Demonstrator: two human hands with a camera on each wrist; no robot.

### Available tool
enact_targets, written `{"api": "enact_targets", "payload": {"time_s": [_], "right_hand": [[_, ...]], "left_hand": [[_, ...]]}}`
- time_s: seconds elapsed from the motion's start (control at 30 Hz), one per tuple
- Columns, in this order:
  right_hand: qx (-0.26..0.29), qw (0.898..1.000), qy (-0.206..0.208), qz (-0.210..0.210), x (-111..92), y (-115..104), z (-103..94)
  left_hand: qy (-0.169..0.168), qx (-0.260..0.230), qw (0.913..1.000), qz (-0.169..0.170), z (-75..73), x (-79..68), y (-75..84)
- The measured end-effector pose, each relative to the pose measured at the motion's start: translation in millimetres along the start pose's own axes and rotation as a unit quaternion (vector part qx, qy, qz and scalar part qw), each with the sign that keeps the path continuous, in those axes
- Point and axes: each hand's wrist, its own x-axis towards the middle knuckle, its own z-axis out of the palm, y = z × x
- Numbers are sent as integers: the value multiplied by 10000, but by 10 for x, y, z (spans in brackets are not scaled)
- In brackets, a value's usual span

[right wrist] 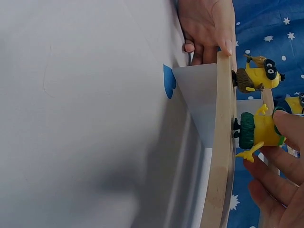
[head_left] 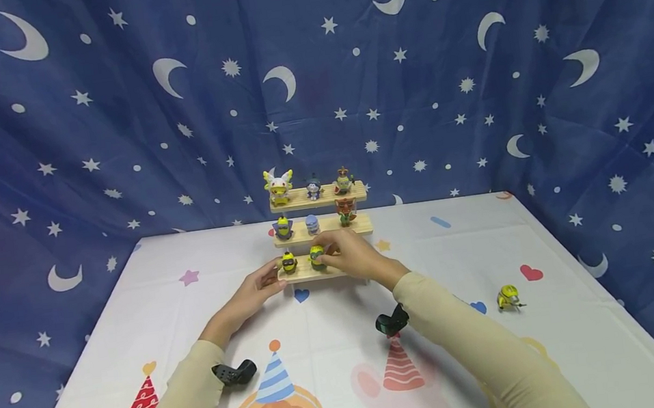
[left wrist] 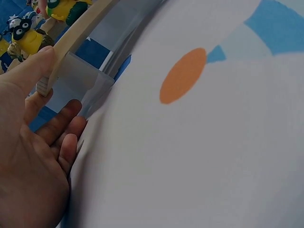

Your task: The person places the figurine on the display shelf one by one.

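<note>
A small yellow one-piece toy figure with a green skirt [right wrist: 266,129] stands on the lowest board of a three-tier wooden display shelf [head_left: 312,275]. My right hand [head_left: 353,253] pinches its upper body between thumb and fingers; its feet are at the board's surface. Beside it, nearer the left end, stands a yellow goggled figure in a brown skirt [right wrist: 256,78]. At that end, my left hand [head_left: 259,287] grips the lowest board [left wrist: 76,38], thumb on top and index finger beneath. The remaining left fingers curl loosely by the clear side support [left wrist: 90,76].
Several figures line the upper tiers, among them a white-horned yellow one [head_left: 279,188] and a reddish-brown one [head_left: 346,211]. Another yellow figure [head_left: 508,297] is on the patterned white tablecloth [head_left: 463,248] at right. A blue star-and-moon curtain [head_left: 313,95] hangs behind.
</note>
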Motion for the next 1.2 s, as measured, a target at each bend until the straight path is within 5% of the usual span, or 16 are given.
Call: {"api": "enact_targets", "payload": {"time_s": [1.2], "right_hand": [[215, 9996, -172, -37, -56, -5, -29]], "left_hand": [[29, 47, 9999, 137, 4, -15, 11]]}}
